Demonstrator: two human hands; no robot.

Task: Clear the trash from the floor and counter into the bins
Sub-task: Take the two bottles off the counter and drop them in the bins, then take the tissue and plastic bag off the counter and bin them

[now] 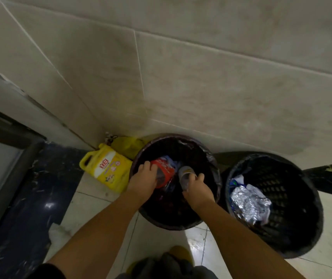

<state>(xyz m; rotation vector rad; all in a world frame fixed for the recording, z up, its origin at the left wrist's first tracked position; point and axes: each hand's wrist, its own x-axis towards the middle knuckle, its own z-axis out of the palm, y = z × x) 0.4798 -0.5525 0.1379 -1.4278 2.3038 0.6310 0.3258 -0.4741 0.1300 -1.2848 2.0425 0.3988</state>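
Two round black bins stand against the tiled wall. Both my hands reach over the left bin (211, 158), which has a dark liner. My left hand (144, 179) grips a red-labelled plastic bottle (164, 173) above the bin's opening. My right hand (197, 188) is closed around a small grey can (185, 175) held over the same bin. Crumpled clear and blue wrapping lies inside, under the two items. The right bin (294, 178) is a black mesh basket holding crumpled silver foil (247, 202) and blue-white packaging.
A yellow detergent jug (106, 170) lies on the floor left of the left bin, with a yellow bag (129, 144) behind it in the corner. A white crumpled paper (57, 233) lies on the floor near the dark threshold at left.
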